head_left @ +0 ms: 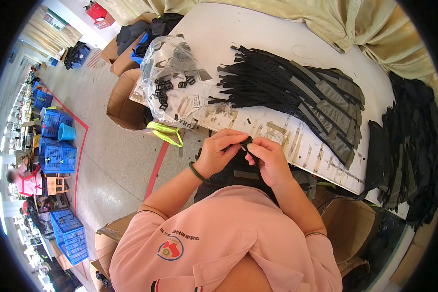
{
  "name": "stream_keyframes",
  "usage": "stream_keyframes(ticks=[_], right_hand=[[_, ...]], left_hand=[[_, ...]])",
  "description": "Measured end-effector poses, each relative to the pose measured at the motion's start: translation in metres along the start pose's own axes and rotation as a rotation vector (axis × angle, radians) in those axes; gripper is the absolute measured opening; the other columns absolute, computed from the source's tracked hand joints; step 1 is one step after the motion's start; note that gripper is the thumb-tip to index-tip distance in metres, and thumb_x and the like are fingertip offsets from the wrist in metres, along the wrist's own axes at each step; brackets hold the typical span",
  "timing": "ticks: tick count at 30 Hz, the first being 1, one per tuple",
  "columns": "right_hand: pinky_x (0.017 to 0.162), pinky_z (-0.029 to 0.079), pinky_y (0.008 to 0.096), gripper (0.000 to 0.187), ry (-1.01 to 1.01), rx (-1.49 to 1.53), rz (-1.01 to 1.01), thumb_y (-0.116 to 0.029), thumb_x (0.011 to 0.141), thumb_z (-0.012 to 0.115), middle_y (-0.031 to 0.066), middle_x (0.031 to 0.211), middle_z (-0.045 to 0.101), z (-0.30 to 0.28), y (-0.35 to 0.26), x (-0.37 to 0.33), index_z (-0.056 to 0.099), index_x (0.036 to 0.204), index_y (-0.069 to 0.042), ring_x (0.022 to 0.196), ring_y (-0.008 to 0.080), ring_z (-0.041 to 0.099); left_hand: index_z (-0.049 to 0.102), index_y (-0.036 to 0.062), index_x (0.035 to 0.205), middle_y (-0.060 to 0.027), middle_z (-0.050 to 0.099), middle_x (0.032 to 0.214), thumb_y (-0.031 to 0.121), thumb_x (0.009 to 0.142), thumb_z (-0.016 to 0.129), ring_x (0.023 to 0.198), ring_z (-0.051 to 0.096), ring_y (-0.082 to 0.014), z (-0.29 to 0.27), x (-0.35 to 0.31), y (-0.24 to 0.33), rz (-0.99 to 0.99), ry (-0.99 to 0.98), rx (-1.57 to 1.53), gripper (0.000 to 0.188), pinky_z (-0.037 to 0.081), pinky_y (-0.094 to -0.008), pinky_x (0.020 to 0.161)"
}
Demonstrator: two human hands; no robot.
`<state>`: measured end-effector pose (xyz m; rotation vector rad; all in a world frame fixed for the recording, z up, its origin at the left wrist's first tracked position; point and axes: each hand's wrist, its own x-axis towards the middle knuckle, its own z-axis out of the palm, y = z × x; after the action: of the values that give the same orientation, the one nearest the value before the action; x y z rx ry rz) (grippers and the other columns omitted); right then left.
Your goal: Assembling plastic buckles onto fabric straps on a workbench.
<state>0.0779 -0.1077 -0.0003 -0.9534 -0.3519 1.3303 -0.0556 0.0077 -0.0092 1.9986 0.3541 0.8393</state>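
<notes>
Black piece (247,141) | left fingers (232,137), right fingers (261,149) pinching it | clear bag (173,54), black-grey strips (297,90) ahead

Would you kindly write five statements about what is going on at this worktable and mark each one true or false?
1. The left hand and the right hand meet at a small black piece. True.
2. A dark band circles the left wrist. True.
3. The right hand lies flat and empty. False: its fingers are closed on the small black piece.
4. A clear plastic bag lies on the white table. True.
5. The long black strips are all inside the clear plastic bag. False: they lie fanned out on the tabletop, right of it.
</notes>
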Motion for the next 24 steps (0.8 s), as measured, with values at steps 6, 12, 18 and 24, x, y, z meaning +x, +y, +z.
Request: stream_keyframes(ticks=[6, 12, 18, 24], right_hand=[[0.063, 0.048, 0.0205, 0.012, 0.127, -0.227, -0.28, -0.007, 0.087, 0.06, 0.0031, 0.083, 0.062, 0.009, 0.009, -0.002, 0.062, 0.096, 0.0, 0.072, 0.0086, 0.059], [0.061, 0.047, 0.0196, 0.013, 0.133, -0.293, -0.257, -0.008, 0.087, 0.06, 0.0029, 0.081, 0.063, 0.009, 0.004, 0.003, 0.063, 0.096, 0.001, 0.071, 0.0066, 0.058], [0.06, 0.047, 0.0194, 0.011, 0.108, -0.341, -0.187, -0.006, 0.086, 0.061, 0.0045, 0.08, 0.063, 0.005, -0.002, 0.006, 0.063, 0.094, 0.002, 0.069, 0.008, 0.058], [0.063, 0.047, 0.0216, 0.014, 0.044, -0.053, -0.008, -0.009, 0.087, 0.06, 0.0058, 0.08, 0.064, 0.005, -0.01, 0.006, 0.063, 0.095, 0.003, 0.068, 0.0094, 0.057]], left_hand=[[0.066, 0.0048, 0.104, -0.0096, 0.065, 0.098, -0.012, 0.072, 0.062, 0.086, 0.063, -0.0193, 0.004, 0.0, 0.0, -0.011, 0.046, -0.008, 0.036, 0.05, -0.0253, 0.071], [0.066, 0.0051, 0.105, -0.0097, 0.064, 0.098, -0.011, 0.072, 0.063, 0.085, 0.064, -0.0208, 0.002, 0.003, -0.002, 0.06, 0.046, 0.068, 0.037, 0.051, -0.0273, 0.072], [0.065, 0.0033, 0.101, -0.0097, 0.065, 0.1, -0.009, 0.073, 0.064, 0.086, 0.064, -0.0235, -0.002, 0.004, 0.0, 0.09, 0.014, 0.115, 0.031, 0.052, -0.0286, 0.073], [0.065, 0.0049, 0.102, -0.0107, 0.065, 0.1, -0.011, 0.071, 0.063, 0.086, 0.065, -0.0234, -0.003, 0.006, 0.002, 0.109, 0.03, 0.109, 0.035, 0.052, -0.0288, 0.072]])
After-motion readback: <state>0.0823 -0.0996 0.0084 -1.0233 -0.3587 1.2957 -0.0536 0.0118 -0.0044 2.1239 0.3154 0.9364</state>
